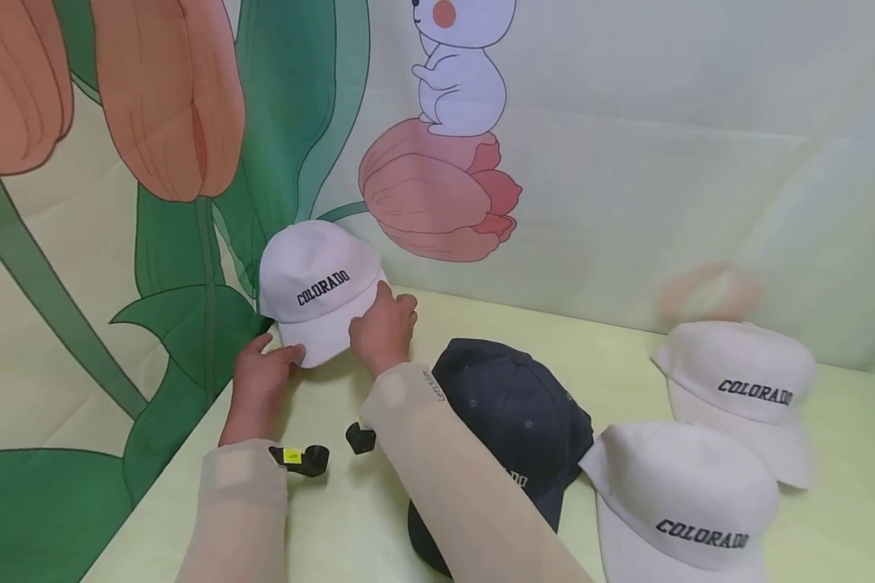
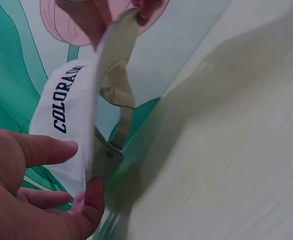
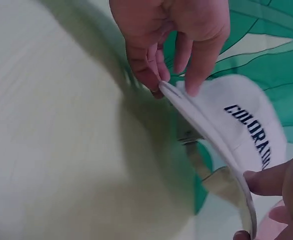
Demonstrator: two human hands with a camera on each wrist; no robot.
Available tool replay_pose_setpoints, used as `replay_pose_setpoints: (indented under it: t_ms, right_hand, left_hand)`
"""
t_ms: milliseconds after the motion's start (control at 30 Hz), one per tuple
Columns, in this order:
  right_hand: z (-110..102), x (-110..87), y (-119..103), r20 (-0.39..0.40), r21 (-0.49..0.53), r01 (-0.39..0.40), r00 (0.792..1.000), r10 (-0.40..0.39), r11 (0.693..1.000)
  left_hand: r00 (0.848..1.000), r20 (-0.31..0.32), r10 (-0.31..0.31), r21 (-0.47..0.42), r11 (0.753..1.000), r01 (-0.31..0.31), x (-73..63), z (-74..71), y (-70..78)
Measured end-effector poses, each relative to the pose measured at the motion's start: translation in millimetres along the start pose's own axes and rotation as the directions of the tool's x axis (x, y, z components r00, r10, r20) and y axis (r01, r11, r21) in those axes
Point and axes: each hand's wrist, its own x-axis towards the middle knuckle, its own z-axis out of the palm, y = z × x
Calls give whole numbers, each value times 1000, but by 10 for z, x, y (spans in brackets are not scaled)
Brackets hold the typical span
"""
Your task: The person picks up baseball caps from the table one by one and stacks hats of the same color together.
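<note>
In the head view, a white cap (image 1: 317, 279) with dark "COLORADO" lettering stands in the far left corner, its brim towards me. My left hand (image 1: 262, 376) pinches the brim's left edge. The right hand (image 1: 385, 328) grips the opposite edge. In the left wrist view, the left hand (image 2: 41, 185) has its fingertips at one corner of the brim (image 2: 114, 45). The cap's back strap (image 2: 124, 125) shows beneath it. Seen from the right wrist, the right hand (image 3: 291, 195) has its thumb against the white cap's (image 3: 241, 110) brim, with a fingertip at the underside.
A dark cap (image 1: 506, 405) lies right of centre, partly behind my right sleeve (image 1: 445, 453). Two more white caps, a nearer one (image 1: 685, 478) and a farther one (image 1: 744, 372), lie at the right. A tulip-patterned curtain (image 1: 612, 162) borders the pale table (image 1: 335, 518) behind and at left.
</note>
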Motion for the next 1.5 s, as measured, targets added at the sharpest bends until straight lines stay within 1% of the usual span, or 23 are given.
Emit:
replay_pose_setpoints:
  t_ms: [100,167,233,333,400,500,600,667,767,933,1000,1133,1233,1300,1433,1500]
  right_hand:
    - [-51,33,-69,7,-58,48,999,-48,997]
    - [-94,60,-102,24,-108,66,998,-64,992]
    - [-145,78,-124,50,-155,76,996,-69,985]
    - [-243,85,-142,113,-204,107,990,-85,973]
    - [-312,80,-157,148,-229,133,984,-100,964]
    - [-418,75,-193,184,-240,175,974,-132,955]
    - [-523,79,-236,188,-217,219,966,-179,951]
    - [-590,79,-256,187,-193,250,959,-215,949]
    - [-684,65,-268,182,-156,281,950,-252,947]
    - [-801,27,-267,174,-91,304,943,-285,948]
    - [-841,9,-264,168,-72,308,941,-293,949]
    - [-932,-35,-235,143,-62,299,947,-288,952]
    - [-1015,-75,-202,124,-59,298,949,-290,953]
    - [-1080,-107,-180,110,-52,311,946,-304,949]
    - [-1226,-201,-111,80,-35,322,945,-319,946]
    - [-1288,-254,-61,65,-31,312,949,-310,950]
  left_hand:
    - [1000,11,3,-14,1000,-3,22,11,29]
    - [1000,25,3,-26,1000,-3,40,24,44]
    - [999,42,5,-30,1000,-3,52,31,52]
    - [998,64,15,-17,1000,-14,68,19,52]
    - [996,85,37,-14,999,-36,78,-4,56]
    - [991,91,97,3,995,-97,73,-45,92]
    - [982,79,169,30,985,-172,36,-87,171]
    - [978,67,197,58,978,-201,-12,-117,237]
    - [973,63,223,81,970,-227,-78,-144,332]
    - [966,56,251,126,958,-256,-167,-163,459]
    - [962,51,268,140,952,-272,-202,-168,504]
    - [954,48,295,163,940,-299,-278,-155,589]
    - [949,61,310,177,932,-316,-340,-142,647]
    - [942,75,327,183,924,-336,-388,-134,682]
    - [922,114,370,213,897,-387,-514,-99,745]
    - [913,141,382,232,884,-406,-576,-67,766]
